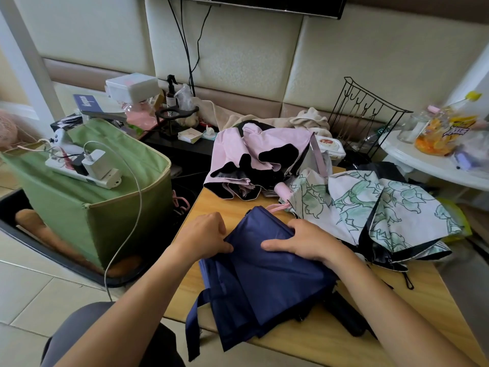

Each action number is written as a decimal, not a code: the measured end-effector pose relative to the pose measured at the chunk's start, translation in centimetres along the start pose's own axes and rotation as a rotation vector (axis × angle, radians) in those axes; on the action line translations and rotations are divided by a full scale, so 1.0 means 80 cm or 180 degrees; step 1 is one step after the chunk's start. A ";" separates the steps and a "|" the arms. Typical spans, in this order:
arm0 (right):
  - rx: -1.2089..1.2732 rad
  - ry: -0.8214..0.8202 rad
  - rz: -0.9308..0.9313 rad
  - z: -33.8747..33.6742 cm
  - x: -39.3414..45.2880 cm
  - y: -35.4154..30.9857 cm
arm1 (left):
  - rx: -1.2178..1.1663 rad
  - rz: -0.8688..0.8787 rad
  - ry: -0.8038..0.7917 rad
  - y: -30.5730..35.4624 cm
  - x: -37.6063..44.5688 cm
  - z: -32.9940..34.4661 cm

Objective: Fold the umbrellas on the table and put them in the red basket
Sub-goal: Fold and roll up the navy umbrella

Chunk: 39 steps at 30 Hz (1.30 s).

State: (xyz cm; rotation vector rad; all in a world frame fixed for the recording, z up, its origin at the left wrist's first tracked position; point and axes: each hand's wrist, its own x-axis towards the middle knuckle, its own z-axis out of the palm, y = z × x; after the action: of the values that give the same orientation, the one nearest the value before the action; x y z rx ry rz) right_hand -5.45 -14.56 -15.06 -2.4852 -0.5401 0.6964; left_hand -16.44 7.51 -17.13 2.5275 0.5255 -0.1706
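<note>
A navy blue umbrella (260, 282) lies collapsed on the wooden table (412, 300), its black handle (344, 315) pointing toward me and its strap hanging over the table's near edge. My left hand (205, 235) pinches a fold of its fabric at the left side. My right hand (301, 241) grips the gathered canopy from above, fingers curled over it. Behind lie a pink umbrella with black lining (260, 158) and a white umbrella with green flower print (370, 210), both loosely collapsed. No red basket is in view.
A green fabric box (87, 205) with a power strip (84, 168) and charger on top stands left of the table, a cable trailing down. A black wire rack (365, 115), a wipes pack and a white side table (428, 160) with jars stand behind.
</note>
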 end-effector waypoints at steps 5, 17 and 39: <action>0.0927 -0.0169 0.0056 0.002 -0.002 -0.007 | 0.0020 0.0054 -0.0081 -0.001 0.002 0.000; 0.1988 0.0454 0.0506 -0.019 0.022 0.005 | -0.0088 0.0109 -0.0141 -0.005 0.011 0.004; -0.1049 0.0719 -0.0609 0.020 -0.001 -0.022 | 0.0212 0.0096 -0.0134 0.000 0.009 0.002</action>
State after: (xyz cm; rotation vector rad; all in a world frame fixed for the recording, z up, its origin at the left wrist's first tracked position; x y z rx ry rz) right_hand -6.84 -12.59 -15.23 -2.7173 -0.8486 0.2631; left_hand -15.81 7.67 -17.40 2.5890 0.4722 -0.2332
